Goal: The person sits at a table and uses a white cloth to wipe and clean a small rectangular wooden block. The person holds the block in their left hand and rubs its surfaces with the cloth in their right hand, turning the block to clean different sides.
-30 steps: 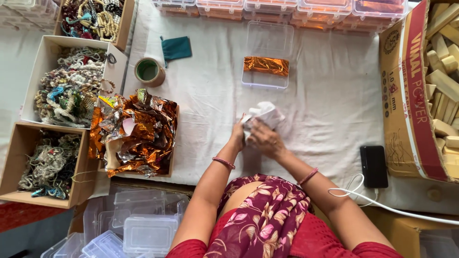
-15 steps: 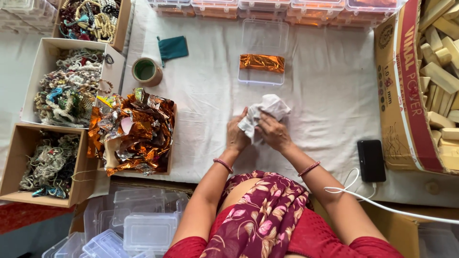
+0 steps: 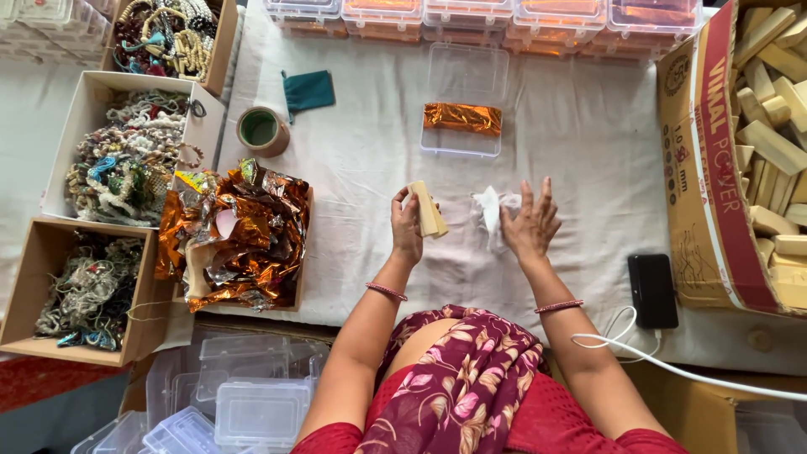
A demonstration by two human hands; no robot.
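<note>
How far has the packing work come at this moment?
Done: closed boxes with orange contents line the far edge. In hand: left hand holds a pale wooden block; right hand touches white paper. Left: the open clear box holds only orange foil.

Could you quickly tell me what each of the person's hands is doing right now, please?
Left hand: closed on a pale wooden block, held above the cloth.
Right hand: open, fingers spread, touching a white crumpled wrapper.
</note>
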